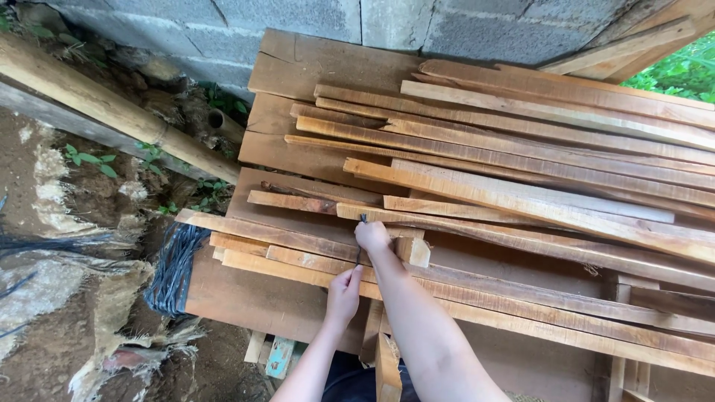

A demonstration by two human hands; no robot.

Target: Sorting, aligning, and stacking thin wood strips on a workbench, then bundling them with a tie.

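dark strap (360,240): thin, taut between both hands over rough wooden slats (521,186) | right hand (372,235): fist closed on its upper end | left hand (343,292): fingers pinched on its lower end

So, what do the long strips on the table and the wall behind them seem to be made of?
Strips: rough-sawn bare wood, judging by the grain, splintered edges and absence of paint or varnish. Wall: grey concrete blocks, probably, with a coarse surface and visible mortar joints.
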